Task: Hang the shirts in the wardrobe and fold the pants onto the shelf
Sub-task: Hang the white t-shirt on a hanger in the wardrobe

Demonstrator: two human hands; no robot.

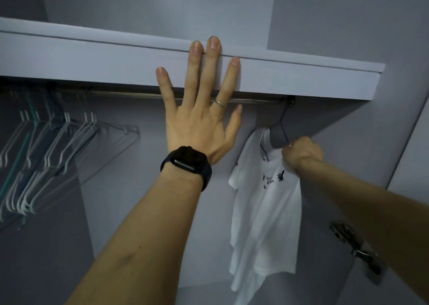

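white printed t-shirt centre-right on thin purple wire hanger, hook at the steel rail's right end; can't tell if seated. right hand fisted round hanger shoulder, left hand flat, fingers spread on grey shelf edge. risk: release early, hook slips, shirt drops. side wall's tight; pale empty wire hangers mid-left.

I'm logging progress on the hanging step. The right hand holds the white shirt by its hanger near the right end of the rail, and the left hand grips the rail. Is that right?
Not quite. The left hand does not grip the rail. The head view shows it lying flat, fingers straight, against the front edge of the shelf. The rest holds: the right hand holds the white shirt by its hanger near the rail's right end.
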